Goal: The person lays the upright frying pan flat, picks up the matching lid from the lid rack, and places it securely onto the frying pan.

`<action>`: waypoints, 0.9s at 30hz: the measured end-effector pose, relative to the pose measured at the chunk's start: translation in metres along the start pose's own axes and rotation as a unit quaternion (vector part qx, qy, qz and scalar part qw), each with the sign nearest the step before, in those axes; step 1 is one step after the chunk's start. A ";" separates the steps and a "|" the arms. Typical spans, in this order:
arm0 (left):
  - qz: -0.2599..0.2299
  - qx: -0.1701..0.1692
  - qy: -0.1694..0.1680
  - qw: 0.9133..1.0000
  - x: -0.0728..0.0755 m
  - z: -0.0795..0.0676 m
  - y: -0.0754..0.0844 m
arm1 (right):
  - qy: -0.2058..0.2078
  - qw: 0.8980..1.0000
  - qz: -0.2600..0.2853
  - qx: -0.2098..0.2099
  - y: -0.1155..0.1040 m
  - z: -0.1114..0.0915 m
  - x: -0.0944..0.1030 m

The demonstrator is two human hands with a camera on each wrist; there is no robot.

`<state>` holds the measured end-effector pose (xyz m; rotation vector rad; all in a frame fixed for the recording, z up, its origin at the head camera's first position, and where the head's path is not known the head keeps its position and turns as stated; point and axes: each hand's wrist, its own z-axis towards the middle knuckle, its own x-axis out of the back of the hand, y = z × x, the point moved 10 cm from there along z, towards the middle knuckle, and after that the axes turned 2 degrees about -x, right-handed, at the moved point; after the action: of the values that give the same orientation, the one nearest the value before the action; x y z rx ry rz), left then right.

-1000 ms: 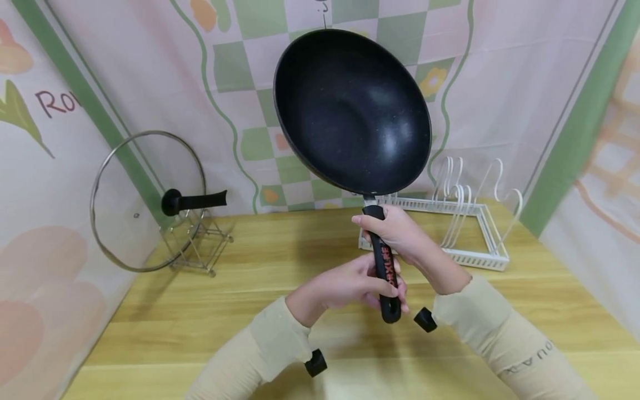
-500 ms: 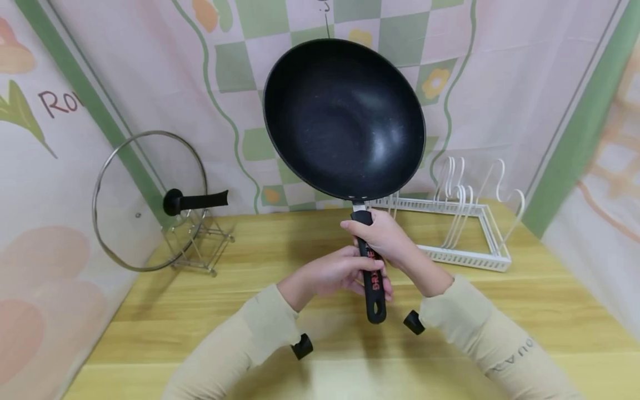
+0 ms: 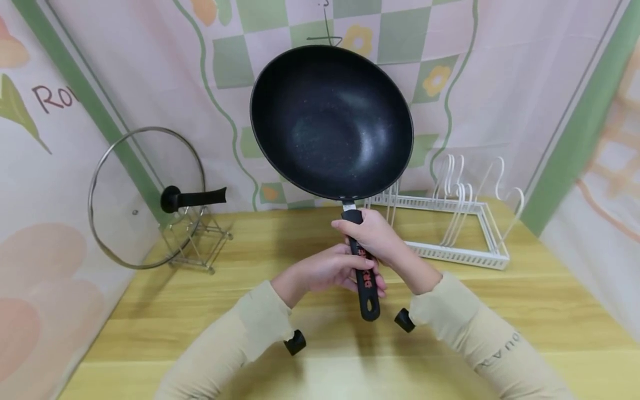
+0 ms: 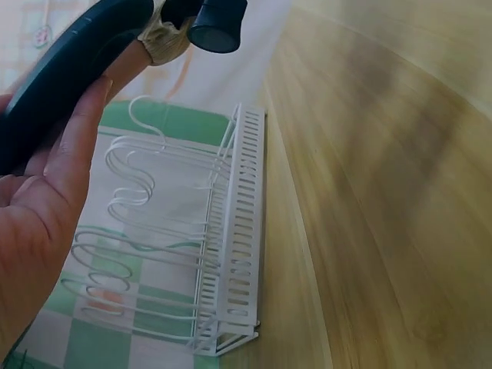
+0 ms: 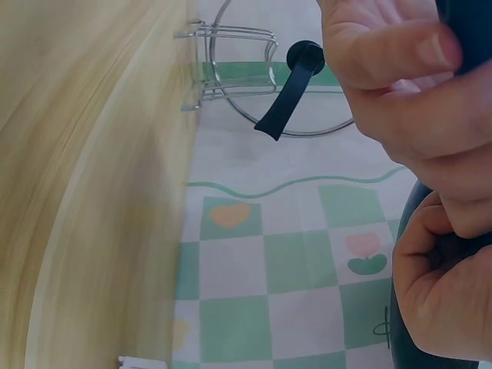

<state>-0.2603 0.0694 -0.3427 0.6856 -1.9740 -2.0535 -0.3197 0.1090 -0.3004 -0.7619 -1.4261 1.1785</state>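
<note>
A black wok is held up in the air above the table, its dark inside facing me and its long black handle pointing down toward me. My right hand grips the upper part of the handle, close to the pan, with the thumb across it. Lower down, my left hand holds the same handle, thumb on top and fingers behind. In the left wrist view the handle lies against the left palm. Both hands show close together at the right of the right wrist view, partly cut off.
A glass lid with a black knob stands upright in a small wire rack at the left. To the right lies a white rack with curved wire dividers. Patterned cloth walls bound the wooden table.
Both hands have moved left and the wok has come slightly left and lower, its handle's end hole now facing me. The lid and racks stay where they were.
</note>
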 end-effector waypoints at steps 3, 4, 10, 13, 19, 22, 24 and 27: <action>0.000 -0.005 -0.003 1.000 0.002 0.000 0.000 | 0.000 1.000 -0.006 0.003 0.000 0.002 -0.001; 0.000 -0.007 -0.004 1.000 0.002 0.000 0.001 | -0.001 1.000 -0.008 0.003 -0.001 0.002 -0.002; -0.006 -0.011 -0.023 1.000 0.003 -0.001 -0.002 | -0.002 1.000 -0.019 0.005 -0.002 0.002 -0.004; -0.010 -0.011 -0.035 0.999 0.003 -0.001 -0.003 | -0.001 1.000 -0.025 0.005 -0.001 0.002 -0.005; -0.013 -0.005 -0.047 0.999 0.005 -0.001 -0.006 | -0.001 0.999 -0.031 0.007 0.002 0.004 -0.007; -0.011 0.002 -0.047 0.999 0.005 -0.003 -0.009 | -0.007 1.000 -0.026 0.003 0.005 0.004 -0.010; -0.010 0.004 -0.046 0.999 0.005 -0.004 -0.010 | -0.008 1.000 -0.022 -0.001 0.007 0.003 -0.011; -0.008 0.006 -0.043 0.999 0.005 -0.005 -0.012 | -0.006 1.000 -0.023 -0.004 0.009 0.003 -0.012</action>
<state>-0.2607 0.0632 -0.3552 0.6271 -2.0353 -2.1169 -0.3217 0.0997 -0.3126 -0.7249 -1.4529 1.1441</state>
